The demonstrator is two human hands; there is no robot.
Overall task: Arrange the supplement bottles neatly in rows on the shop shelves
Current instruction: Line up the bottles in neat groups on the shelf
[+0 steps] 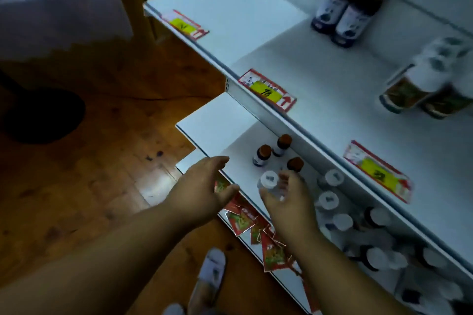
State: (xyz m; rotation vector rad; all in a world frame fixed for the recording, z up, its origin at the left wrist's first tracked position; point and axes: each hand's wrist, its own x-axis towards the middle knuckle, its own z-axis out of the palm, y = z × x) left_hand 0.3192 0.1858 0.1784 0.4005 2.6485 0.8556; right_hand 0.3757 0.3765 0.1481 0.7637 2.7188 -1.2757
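White metal shop shelves standing over brown wooden floor; right hand pinching white-capped clear bottle above lower shelf, beside three brown-capped small bottles; left hand hovering, fingers relaxed, holding nothing; two dark brown-capped bottles sitting on upper shelf
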